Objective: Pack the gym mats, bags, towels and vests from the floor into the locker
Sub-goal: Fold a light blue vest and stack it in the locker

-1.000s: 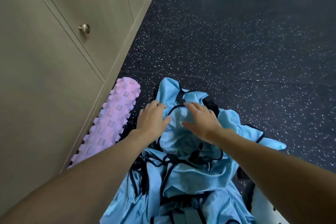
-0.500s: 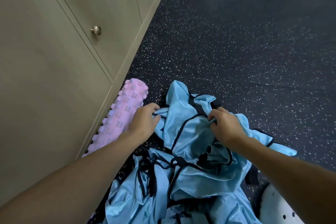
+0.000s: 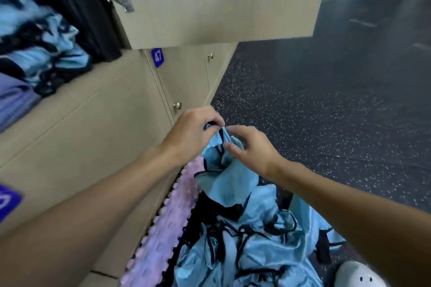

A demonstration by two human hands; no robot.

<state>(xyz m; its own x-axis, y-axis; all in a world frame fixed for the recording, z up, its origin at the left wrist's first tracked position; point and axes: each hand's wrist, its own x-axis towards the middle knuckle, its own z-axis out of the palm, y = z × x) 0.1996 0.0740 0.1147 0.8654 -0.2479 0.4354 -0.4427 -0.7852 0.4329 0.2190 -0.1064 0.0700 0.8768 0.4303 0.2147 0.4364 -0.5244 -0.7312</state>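
Observation:
A light blue vest with black trim (image 3: 227,183) hangs lifted from a heap of more blue vests (image 3: 247,254) on the dark floor. My left hand (image 3: 193,134) pinches its top edge. Beside it my right hand (image 3: 253,148) has its fingers curled round the same edge of the vest. The open locker (image 3: 77,98) is at the upper left, with folded blue vests (image 3: 39,51), a purple folded cloth (image 3: 14,102) and dark fabric inside.
The locker's open door (image 3: 221,0) juts out overhead. A pink knobbly foam roller (image 3: 163,228) lies along the locker base. Closed lockers with knobs, one numbered 47 (image 3: 157,57), run ahead. A white shoe (image 3: 359,275) shows at the lower right. Speckled dark floor (image 3: 326,112) stretches right.
Both hands have lifted one vest up off the heap, hands now close together at its top. The view has swung up and left, bringing the open locker and its door into sight.

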